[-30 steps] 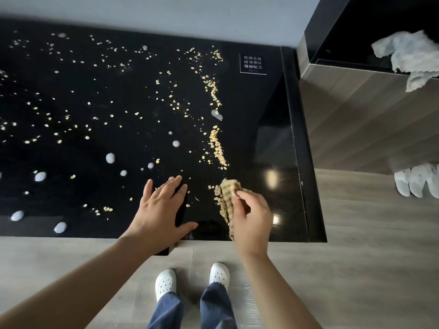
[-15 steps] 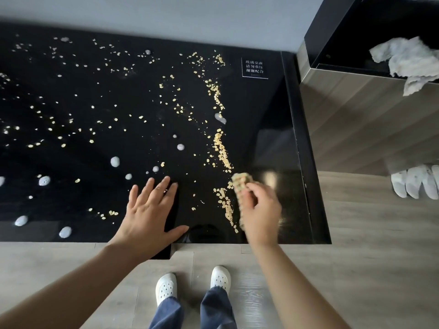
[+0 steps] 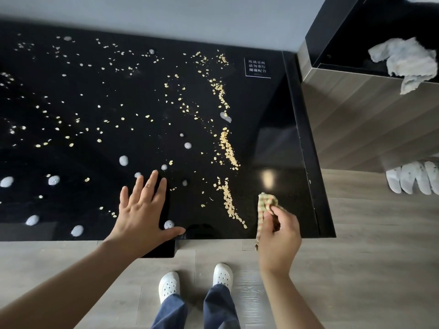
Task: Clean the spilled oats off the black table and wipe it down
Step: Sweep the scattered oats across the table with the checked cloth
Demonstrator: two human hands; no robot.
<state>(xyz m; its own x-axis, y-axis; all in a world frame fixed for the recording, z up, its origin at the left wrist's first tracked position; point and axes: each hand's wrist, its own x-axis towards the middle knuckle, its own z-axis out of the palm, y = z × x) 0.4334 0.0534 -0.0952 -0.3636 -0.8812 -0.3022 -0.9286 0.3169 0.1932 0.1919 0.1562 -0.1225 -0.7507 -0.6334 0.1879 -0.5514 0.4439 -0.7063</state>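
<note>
- The right hand (image 3: pixel 279 236) pinches a bunched checked cloth (image 3: pixel 266 203) between thumb and curled fingers. The cloth's upper end meets the black table (image 3: pixel 273 143) near the front right corner, and its tail hangs past the front edge.
- The left hand (image 3: pixel 142 210) lies flat on the table with fingers straight and spread, gripping nothing.
- The oats (image 3: pixel 228 148) stand in a broken ridge just left of the cloth, running from the back towards the front edge. Loose flakes are scattered over the whole left of the top.
- Risk: the ridge's near end lies close to the front edge, and nothing is in view beneath it to catch the flakes. A stroke drawn towards the person would likely tip them onto the floor (image 3: pixel 356 269).
- Risk: white blobs (image 3: pixel 123 160) dot the top; I cannot tell whether they are foam or liquid. Oats dragged through them may smear into paste. One blob sits just beside the left thumb.
- Risk: the cloth is bunched small, so flakes may slip round its edges.
- Risk: a printed notice (image 3: pixel 257 67) appears to warn against heavy pressure on the glass top, so leaning on the flat hand is unwise.
- Containers: an open-topped box (image 3: pixel 356 119) stands at the right with a pale rag (image 3: pixel 403 62) draped over its rim. The interior is dark, and I cannot tell what else it holds.
</note>
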